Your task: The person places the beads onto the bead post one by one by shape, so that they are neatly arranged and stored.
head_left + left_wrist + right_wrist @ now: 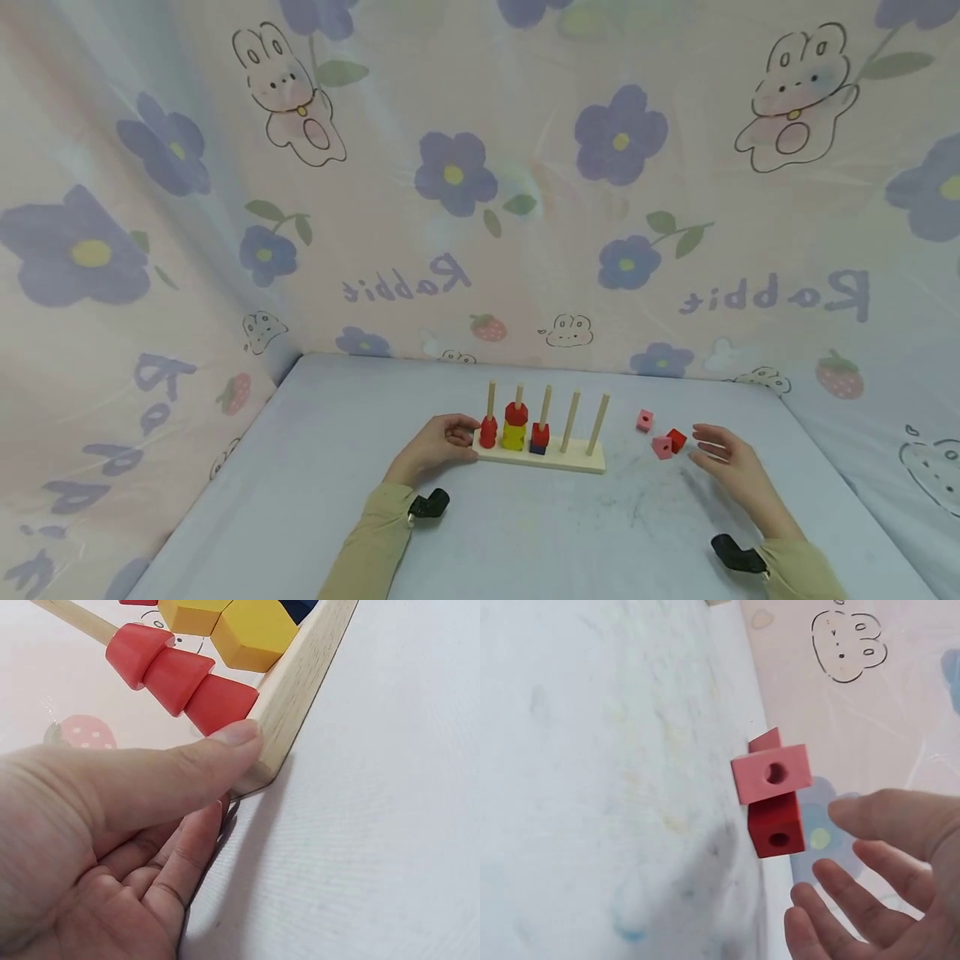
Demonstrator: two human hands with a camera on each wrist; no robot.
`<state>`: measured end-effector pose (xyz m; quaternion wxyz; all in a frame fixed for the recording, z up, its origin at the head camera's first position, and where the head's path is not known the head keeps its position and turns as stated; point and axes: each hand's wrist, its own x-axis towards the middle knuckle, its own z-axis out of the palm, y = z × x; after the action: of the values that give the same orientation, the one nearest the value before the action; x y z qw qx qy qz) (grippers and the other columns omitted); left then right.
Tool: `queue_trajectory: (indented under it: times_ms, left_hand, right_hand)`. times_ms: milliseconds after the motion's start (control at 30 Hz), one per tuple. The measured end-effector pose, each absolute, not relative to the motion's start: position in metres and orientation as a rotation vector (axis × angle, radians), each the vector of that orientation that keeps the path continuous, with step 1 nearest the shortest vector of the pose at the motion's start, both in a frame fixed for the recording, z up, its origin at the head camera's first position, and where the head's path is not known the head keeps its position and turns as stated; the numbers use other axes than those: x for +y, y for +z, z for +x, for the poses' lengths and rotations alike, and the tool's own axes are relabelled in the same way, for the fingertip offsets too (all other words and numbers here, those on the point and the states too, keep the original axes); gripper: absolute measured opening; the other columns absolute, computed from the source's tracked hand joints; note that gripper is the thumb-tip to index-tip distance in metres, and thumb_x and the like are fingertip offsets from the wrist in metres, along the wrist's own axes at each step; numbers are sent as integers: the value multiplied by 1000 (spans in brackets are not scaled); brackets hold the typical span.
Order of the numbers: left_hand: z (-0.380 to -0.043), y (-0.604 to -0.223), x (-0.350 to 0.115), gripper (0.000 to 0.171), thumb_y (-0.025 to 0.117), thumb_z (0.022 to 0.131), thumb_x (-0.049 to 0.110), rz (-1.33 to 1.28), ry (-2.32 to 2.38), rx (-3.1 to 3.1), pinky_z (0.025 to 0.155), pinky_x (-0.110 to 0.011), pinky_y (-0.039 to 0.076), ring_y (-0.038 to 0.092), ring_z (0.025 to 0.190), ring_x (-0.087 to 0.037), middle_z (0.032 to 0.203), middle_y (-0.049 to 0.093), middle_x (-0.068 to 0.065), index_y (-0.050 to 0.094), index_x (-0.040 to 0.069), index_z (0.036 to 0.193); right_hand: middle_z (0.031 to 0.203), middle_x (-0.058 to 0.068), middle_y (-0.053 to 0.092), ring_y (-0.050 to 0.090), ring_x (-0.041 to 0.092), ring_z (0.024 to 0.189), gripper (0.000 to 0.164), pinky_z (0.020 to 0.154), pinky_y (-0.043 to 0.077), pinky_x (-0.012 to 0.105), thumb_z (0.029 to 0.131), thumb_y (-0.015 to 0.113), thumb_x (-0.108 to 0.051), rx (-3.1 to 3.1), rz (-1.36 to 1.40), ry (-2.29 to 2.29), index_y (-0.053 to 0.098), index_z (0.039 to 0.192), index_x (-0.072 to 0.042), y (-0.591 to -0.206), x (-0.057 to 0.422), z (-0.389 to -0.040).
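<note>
My left hand [437,440] holds the left end of a wooden peg stand [540,461]. In the left wrist view its thumb [202,761] presses the base's corner beside a stack of red tapered pieces [221,703]. The second peg carries yellow pieces [513,437] under a red piece [516,413]; the third has a red block [540,434] above a dark blue one [537,448]. Bare wood shows on the two right pegs. My right hand [735,468], fingers spread and holding nothing, hovers just right of a loose red block [677,440] with a hole.
A pink block [662,447] lies against the red one, and another pink block [645,420] sits a little behind them. All rest on a white-covered table [540,533]. A patterned curtain [525,233] rises at the back and left.
</note>
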<state>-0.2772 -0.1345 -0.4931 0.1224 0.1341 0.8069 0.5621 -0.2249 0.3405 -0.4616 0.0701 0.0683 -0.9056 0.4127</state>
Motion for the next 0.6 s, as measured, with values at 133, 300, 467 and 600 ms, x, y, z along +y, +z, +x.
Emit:
queue_trajectory:
  times_ms: [133,300,467,600]
  left_hand:
    - [-277,-494,-136,46,80,74,3,400,1654,2345,77,-28,49,57,83,-18,94,62,-8,62,4,117]
    - [-277,-494,-135,46,80,75,2,387,1667,2343,77,-27,49,57,83,-18,95,62,-10,62,4,117]
    - [-276,-491,-133,45,78,76,-1,400,1673,2343,77,-28,48,56,85,-19,98,62,-16,62,2,117]
    - [-270,-480,-131,43,76,77,-4,405,1684,2329,77,-29,48,55,85,-22,100,61,-21,61,-1,117]
  right_hand:
    - [128,34,48,49,49,115,52,81,52,31,93,64,-13,-2773,177,1250,41,134,8,-466,341,-235]
    - [127,34,48,50,49,114,53,86,48,49,92,65,-11,-2802,182,1256,41,134,8,-472,339,-246]
    - [124,34,51,53,47,111,52,84,49,51,90,65,-8,-2845,168,1220,42,133,9,-473,336,-254]
    - [120,33,53,55,46,107,49,81,51,49,88,65,-5,-2851,165,1188,45,130,9,-473,333,-257]
